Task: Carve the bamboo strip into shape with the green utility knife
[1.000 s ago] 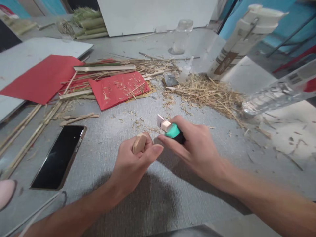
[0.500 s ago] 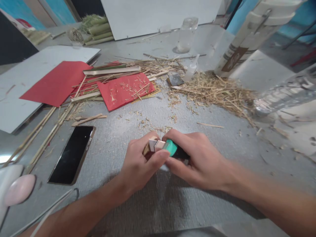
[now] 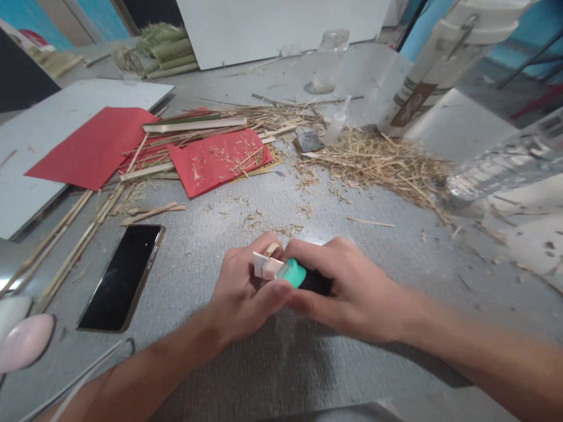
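1. A small piece of wood (image 3: 271, 248) sits near the middle of the counter (image 3: 308, 363), tucked inside the left hand (image 3: 240, 296). Only its pale tip shows.
2. The left hand's grip is clenched around the wood, with the thumb pressed against the tool.
3. The right hand (image 3: 352, 290) has its grip wrapped tight on a cutter (image 3: 285, 272) with a green and black handle. The cutter's flat front end touches the wood.
4. Little shavings (image 3: 264, 221) lie just far of the hands, so I think some cutting is done. The wood is mostly hidden, so I cannot tell how much is left.
5. Both arms come in from the near edge, and the 2 hands meet, touching.
6. A black phone (image 3: 121, 276) lies to the left. Farther off are 2 red papers (image 3: 220, 159), thin sticks (image 3: 79, 234) and a straw pile (image 3: 382, 164). A clear bottle (image 3: 505, 164) lies at the right.
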